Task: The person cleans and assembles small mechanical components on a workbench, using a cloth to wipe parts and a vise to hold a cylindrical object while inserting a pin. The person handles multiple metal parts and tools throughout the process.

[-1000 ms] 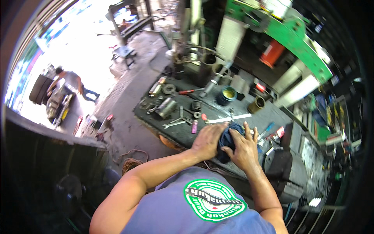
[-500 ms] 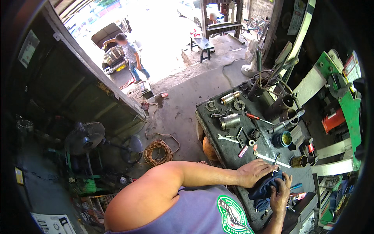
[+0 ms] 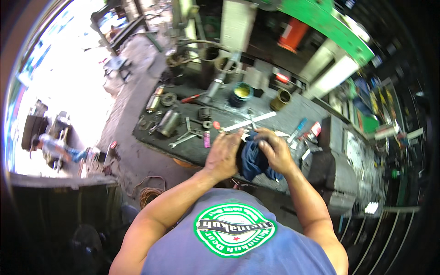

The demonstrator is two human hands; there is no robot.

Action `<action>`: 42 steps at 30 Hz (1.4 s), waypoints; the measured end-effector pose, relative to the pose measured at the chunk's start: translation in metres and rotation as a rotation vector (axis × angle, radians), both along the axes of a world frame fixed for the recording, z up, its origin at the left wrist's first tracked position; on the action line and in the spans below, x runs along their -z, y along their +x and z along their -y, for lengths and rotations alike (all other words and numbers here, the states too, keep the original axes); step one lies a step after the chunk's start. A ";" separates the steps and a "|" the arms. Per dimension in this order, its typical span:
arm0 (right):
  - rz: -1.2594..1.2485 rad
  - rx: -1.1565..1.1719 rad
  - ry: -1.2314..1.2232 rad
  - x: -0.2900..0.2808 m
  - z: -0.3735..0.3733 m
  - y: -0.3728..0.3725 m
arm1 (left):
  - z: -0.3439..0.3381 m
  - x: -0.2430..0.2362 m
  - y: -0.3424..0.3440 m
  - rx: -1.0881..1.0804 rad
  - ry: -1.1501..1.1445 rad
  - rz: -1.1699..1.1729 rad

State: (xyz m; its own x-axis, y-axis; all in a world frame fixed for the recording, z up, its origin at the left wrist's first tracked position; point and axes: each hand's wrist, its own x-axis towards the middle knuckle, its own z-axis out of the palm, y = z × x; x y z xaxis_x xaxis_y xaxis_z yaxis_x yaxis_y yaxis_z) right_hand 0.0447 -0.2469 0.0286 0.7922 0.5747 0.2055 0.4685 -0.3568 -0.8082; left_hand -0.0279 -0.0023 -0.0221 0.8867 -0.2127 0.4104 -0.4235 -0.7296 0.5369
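At the near edge of the black workbench (image 3: 217, 107), a crumpled dark blue cloth (image 3: 253, 160) is between my hands. My right hand (image 3: 276, 151) grips it from the right, thumb over the folds. My left hand (image 3: 223, 155) is closed at its left side, fingertips meeting a small part that is mostly hidden. Just beyond lie a flat pale metal strip (image 3: 256, 120) and a pink tube-like item (image 3: 206, 139). A wrench (image 3: 182, 139) and a metal cylinder (image 3: 168, 123) lie to the left. On the right is a blue-handled tool (image 3: 300, 124).
A blue tin with yellow contents (image 3: 241, 93) and a brass-coloured cup (image 3: 281, 98) stand farther back. Beyond the bench rises a green metal frame (image 3: 316, 20). Coiled cable (image 3: 150, 197) lies on the floor; a person (image 3: 55, 146) is outside at left.
My view has swung to the right, bringing the bench to the middle and both forearms into sight. The cloth stays between my hands.
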 end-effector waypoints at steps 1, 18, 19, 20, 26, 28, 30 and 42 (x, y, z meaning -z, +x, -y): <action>-0.104 0.067 0.163 0.002 0.005 0.004 | -0.001 -0.001 -0.001 -0.007 -0.022 -0.039; 0.149 0.128 -0.196 -0.036 -0.009 -0.038 | 0.004 0.000 -0.001 -0.003 0.016 -0.012; 0.024 0.105 0.004 -0.032 0.006 -0.024 | 0.004 -0.001 -0.001 -0.009 0.009 -0.023; -0.067 0.261 0.118 -0.028 0.023 -0.014 | 0.004 -0.003 -0.002 -0.030 0.017 -0.035; 0.187 0.941 0.633 -0.008 0.131 0.022 | -0.004 -0.023 0.002 -0.009 -0.090 -0.189; 0.374 1.001 0.524 -0.003 0.147 0.023 | -0.003 -0.028 0.002 -0.008 -0.086 -0.197; 0.470 1.006 0.180 0.009 0.149 0.020 | 0.007 -0.029 -0.003 -0.089 -0.048 -0.189; 0.008 0.641 -0.358 0.134 0.123 -0.072 | 0.006 -0.010 -0.048 -0.145 -0.241 -0.167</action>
